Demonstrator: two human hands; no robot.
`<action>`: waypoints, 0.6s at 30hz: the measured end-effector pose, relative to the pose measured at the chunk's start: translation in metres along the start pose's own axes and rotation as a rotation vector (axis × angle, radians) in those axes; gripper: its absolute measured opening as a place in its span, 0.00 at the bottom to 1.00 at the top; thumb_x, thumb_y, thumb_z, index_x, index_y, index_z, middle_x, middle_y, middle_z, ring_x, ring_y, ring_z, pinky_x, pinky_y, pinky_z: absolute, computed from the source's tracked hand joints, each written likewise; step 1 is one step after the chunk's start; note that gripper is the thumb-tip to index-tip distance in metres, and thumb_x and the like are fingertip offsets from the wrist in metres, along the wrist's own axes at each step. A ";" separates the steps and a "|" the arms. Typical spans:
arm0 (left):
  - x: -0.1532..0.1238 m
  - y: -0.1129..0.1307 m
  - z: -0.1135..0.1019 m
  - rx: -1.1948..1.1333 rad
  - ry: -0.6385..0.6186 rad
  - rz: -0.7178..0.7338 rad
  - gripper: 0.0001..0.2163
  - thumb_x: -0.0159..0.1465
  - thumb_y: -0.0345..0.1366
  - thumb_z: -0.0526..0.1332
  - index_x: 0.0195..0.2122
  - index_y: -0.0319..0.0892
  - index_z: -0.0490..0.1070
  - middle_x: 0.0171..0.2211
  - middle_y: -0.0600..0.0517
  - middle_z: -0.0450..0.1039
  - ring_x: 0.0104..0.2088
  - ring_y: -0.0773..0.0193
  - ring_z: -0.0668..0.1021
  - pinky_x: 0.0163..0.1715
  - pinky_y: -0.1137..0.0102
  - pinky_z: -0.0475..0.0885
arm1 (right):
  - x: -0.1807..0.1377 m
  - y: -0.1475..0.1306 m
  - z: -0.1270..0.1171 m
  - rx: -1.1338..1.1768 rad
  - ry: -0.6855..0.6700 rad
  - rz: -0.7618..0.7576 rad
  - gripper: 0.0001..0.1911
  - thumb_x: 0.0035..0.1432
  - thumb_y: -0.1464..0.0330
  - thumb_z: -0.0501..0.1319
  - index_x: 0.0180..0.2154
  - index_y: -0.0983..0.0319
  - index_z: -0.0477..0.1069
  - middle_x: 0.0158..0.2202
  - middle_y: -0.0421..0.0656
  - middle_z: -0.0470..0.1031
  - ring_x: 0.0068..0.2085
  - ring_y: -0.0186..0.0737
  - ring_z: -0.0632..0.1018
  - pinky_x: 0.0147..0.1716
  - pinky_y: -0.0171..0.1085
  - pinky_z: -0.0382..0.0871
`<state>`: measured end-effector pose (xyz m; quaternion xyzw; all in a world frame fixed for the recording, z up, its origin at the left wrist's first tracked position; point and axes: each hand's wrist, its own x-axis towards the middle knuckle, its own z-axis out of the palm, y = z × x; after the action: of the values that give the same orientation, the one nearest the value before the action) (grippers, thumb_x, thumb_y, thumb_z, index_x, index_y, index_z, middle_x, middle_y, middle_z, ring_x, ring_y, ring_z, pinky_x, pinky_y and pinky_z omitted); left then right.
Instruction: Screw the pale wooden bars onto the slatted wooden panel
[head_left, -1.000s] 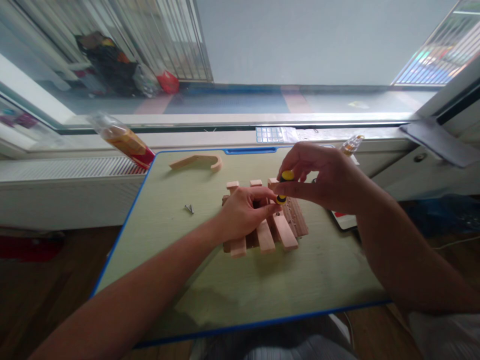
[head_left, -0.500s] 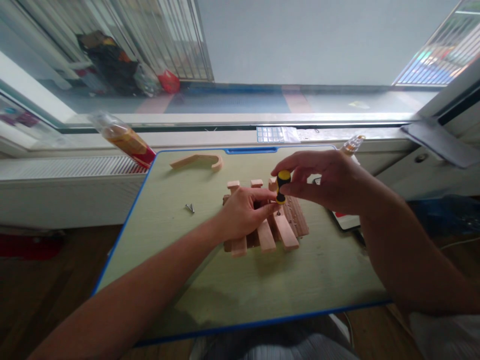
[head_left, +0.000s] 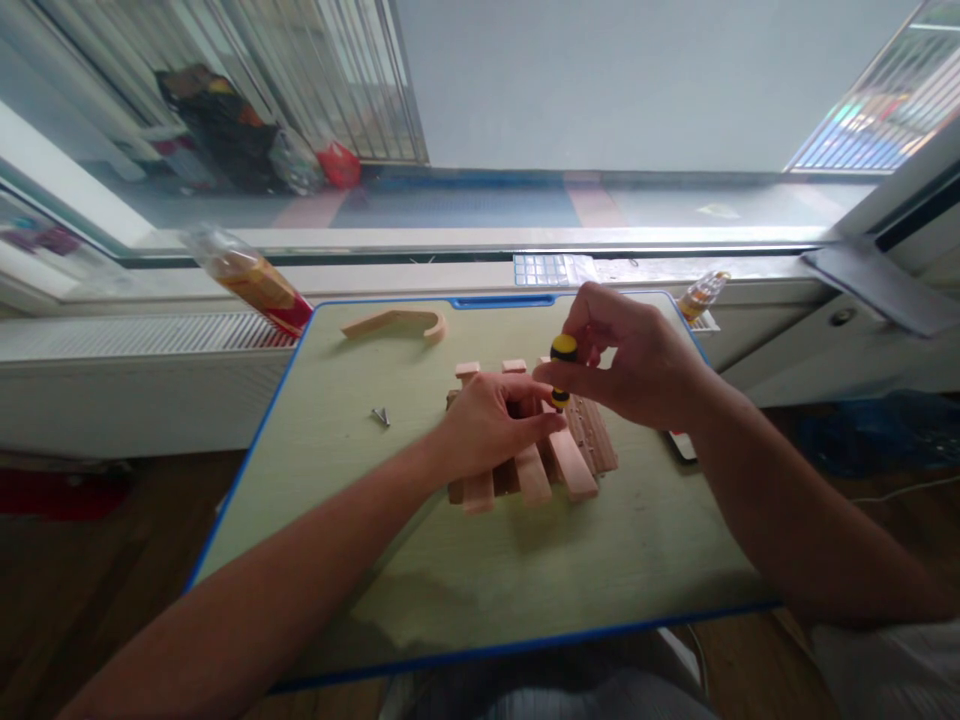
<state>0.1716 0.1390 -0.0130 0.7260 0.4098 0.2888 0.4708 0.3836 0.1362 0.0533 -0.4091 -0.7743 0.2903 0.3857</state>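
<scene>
A rack of light wooden slats (head_left: 551,470) lies in the middle of a green table (head_left: 480,560). My right hand (head_left: 630,365) is closed round a small yellow-and-black screwdriver (head_left: 562,365), held upright with its tip down on a slat. My left hand (head_left: 487,425) rests on the slats with its fingers curled and pinched beside the screwdriver's tip. What the left fingers pinch is hidden.
A curved wooden piece (head_left: 394,322) lies at the table's far side. Two loose screws (head_left: 380,416) sit left of the rack. A packet of biscuits (head_left: 251,280) leans at the far left corner. A small bottle (head_left: 701,293) stands at the far right, by the window sill.
My right hand has shifted a little left and turned on the screwdriver, which now stands more upright. The left hand has stayed on the slats.
</scene>
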 end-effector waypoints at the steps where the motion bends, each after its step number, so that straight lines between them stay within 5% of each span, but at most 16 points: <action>1: 0.000 0.000 0.000 -0.001 -0.003 -0.003 0.12 0.62 0.43 0.74 0.38 0.38 0.86 0.25 0.55 0.75 0.24 0.71 0.67 0.24 0.74 0.61 | 0.000 0.001 0.001 0.000 0.006 -0.002 0.21 0.54 0.59 0.79 0.34 0.58 0.68 0.30 0.37 0.75 0.29 0.34 0.74 0.28 0.37 0.68; 6: 0.000 0.001 -0.001 0.024 -0.025 0.027 0.11 0.65 0.42 0.71 0.41 0.40 0.88 0.29 0.52 0.81 0.27 0.69 0.73 0.26 0.74 0.66 | 0.000 0.000 -0.006 -0.047 -0.027 0.017 0.20 0.53 0.59 0.80 0.37 0.59 0.72 0.31 0.37 0.78 0.30 0.35 0.76 0.28 0.37 0.69; 12: 0.000 0.002 -0.002 0.045 -0.069 0.064 0.10 0.68 0.41 0.68 0.44 0.44 0.88 0.37 0.49 0.86 0.36 0.63 0.82 0.36 0.71 0.75 | -0.005 -0.011 -0.028 0.021 -0.224 0.070 0.21 0.66 0.61 0.71 0.58 0.60 0.81 0.45 0.44 0.86 0.33 0.35 0.82 0.35 0.38 0.76; 18: 0.000 0.003 -0.003 0.108 -0.071 0.068 0.10 0.68 0.41 0.68 0.43 0.43 0.87 0.32 0.51 0.83 0.31 0.66 0.78 0.31 0.72 0.69 | -0.003 -0.010 -0.022 -0.036 -0.157 0.051 0.14 0.66 0.62 0.69 0.50 0.62 0.84 0.36 0.42 0.85 0.32 0.36 0.82 0.33 0.38 0.75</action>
<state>0.1700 0.1398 -0.0091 0.7736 0.3828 0.2565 0.4350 0.3989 0.1316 0.0711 -0.4117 -0.7966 0.3172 0.3089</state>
